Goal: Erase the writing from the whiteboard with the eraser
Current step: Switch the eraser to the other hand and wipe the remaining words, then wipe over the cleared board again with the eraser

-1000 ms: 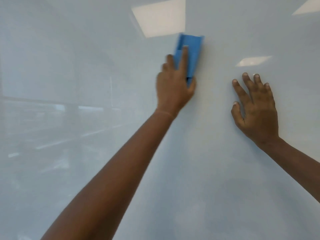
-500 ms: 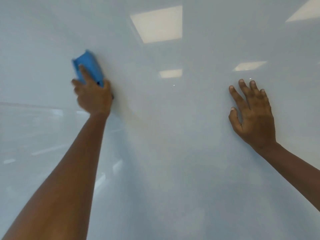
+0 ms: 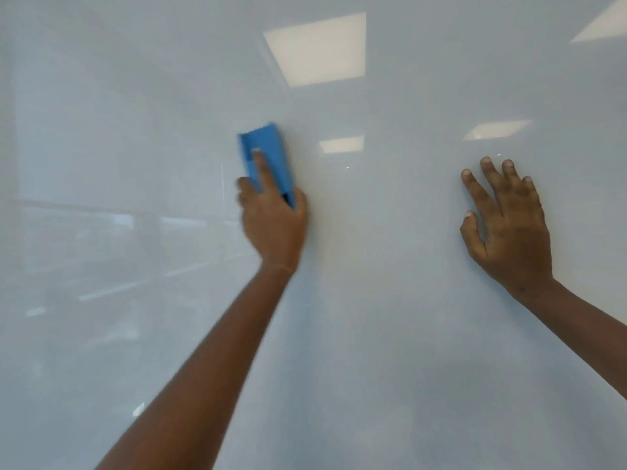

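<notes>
A: Left hand (image 3: 273,225)?
B: Curled round the lower end of the blue eraser (image 3: 268,154), with the thumb along its right edge and 1 finger (image 3: 263,171) laid straight up its back. Slightly blurred.

A: And the eraser?
B: Pressed flat against the whiteboard (image 3: 390,334), a little left of centre. Roughly upright, with the top tipped slightly to the left. Upper half clear of the grip, lower half hidden under the palm.

A: Right hand (image 3: 509,232)?
B: Open and holding nothing. Spread wide, with nearly straight fingers pointing up and the thumb out to the left. Fingertips seemingly against the board, though hard to say for the palm. Well apart from the eraser, off to the right at about the same height.

A: Board surface?
B: Glossy, pale grey-white, filling the whole view. Dotted with reflections of 4 ceiling light panels (image 3: 319,49) above and between the hands. Hazy and streaked along the left side.
</notes>
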`<move>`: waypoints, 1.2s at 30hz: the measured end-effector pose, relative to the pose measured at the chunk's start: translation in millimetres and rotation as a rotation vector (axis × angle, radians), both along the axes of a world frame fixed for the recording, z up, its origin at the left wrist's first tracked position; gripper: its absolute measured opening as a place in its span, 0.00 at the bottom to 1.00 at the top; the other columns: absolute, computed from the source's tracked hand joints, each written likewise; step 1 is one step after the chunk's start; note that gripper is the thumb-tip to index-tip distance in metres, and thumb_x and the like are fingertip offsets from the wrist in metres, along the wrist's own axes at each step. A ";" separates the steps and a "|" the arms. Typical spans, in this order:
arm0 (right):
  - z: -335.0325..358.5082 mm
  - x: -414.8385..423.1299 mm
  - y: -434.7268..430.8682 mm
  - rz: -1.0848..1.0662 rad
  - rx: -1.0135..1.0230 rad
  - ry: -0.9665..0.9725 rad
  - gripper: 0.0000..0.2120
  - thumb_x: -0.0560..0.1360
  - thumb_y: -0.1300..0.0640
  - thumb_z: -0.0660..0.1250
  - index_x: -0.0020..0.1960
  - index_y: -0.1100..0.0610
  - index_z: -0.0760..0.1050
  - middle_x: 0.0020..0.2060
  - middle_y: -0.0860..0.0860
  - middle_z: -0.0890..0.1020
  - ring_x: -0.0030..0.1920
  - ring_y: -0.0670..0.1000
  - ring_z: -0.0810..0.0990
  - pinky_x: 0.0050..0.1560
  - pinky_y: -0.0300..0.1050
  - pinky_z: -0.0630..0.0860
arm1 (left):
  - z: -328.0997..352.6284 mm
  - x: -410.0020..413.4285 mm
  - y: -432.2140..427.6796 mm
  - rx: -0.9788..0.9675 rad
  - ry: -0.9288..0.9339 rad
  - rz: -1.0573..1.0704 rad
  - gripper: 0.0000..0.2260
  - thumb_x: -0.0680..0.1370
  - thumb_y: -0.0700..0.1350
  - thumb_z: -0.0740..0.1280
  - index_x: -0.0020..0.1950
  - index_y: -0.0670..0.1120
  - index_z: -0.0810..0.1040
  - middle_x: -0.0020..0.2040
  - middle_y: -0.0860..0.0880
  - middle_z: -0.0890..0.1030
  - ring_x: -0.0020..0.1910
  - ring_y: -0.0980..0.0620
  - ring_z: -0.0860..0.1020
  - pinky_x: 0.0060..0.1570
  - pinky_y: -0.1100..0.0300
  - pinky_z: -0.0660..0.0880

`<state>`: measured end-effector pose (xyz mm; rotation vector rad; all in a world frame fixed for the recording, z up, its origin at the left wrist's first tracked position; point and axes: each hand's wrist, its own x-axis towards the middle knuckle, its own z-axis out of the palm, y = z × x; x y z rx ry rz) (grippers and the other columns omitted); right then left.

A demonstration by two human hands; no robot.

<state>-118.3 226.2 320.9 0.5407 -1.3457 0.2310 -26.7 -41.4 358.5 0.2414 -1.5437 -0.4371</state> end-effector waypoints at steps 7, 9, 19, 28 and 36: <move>-1.2 5.8 8.5 0.126 0.125 -0.045 0.31 0.75 0.54 0.56 0.75 0.57 0.51 0.72 0.60 0.59 0.73 0.59 0.55 0.71 0.58 0.51 | -72.6 -17.6 94.3 -0.876 -0.139 -0.105 0.28 0.71 0.49 0.58 0.71 0.45 0.60 0.52 0.41 0.70 0.37 0.47 0.68 0.31 0.58 0.66; 0.8 11.5 15.1 0.088 0.263 -0.020 0.32 0.73 0.54 0.57 0.74 0.54 0.52 0.72 0.59 0.57 0.74 0.58 0.52 0.70 0.64 0.50 | -71.5 -20.1 88.8 -0.935 -0.089 -0.094 0.28 0.72 0.49 0.59 0.71 0.46 0.60 0.52 0.41 0.70 0.38 0.48 0.66 0.32 0.58 0.64; 34.2 30.5 -5.7 0.015 0.609 0.076 0.28 0.76 0.45 0.60 0.65 0.67 0.68 0.60 0.64 0.75 0.60 0.60 0.72 0.64 0.58 0.66 | -35.1 -3.0 25.7 -0.848 -0.067 0.004 0.30 0.73 0.52 0.60 0.70 0.38 0.58 0.54 0.38 0.77 0.48 0.40 0.76 0.51 0.54 0.66; 86.7 58.6 -97.9 -0.049 0.648 0.154 0.22 0.71 0.50 0.57 0.62 0.54 0.78 0.40 0.63 0.76 0.34 0.59 0.74 0.36 0.48 0.72 | -28.0 -0.2 -15.4 -0.174 -0.136 -0.097 0.42 0.74 0.62 0.60 0.75 0.42 0.43 0.75 0.37 0.48 0.75 0.42 0.49 0.71 0.49 0.48; 121.8 41.5 -14.2 0.027 -0.017 0.014 0.24 0.70 0.48 0.64 0.63 0.59 0.75 0.44 0.69 0.73 0.42 0.67 0.74 0.43 0.56 0.72 | -42.0 -7.5 -37.0 -0.160 -0.253 -0.018 0.49 0.66 0.75 0.39 0.76 0.42 0.41 0.76 0.41 0.42 0.75 0.46 0.42 0.71 0.49 0.42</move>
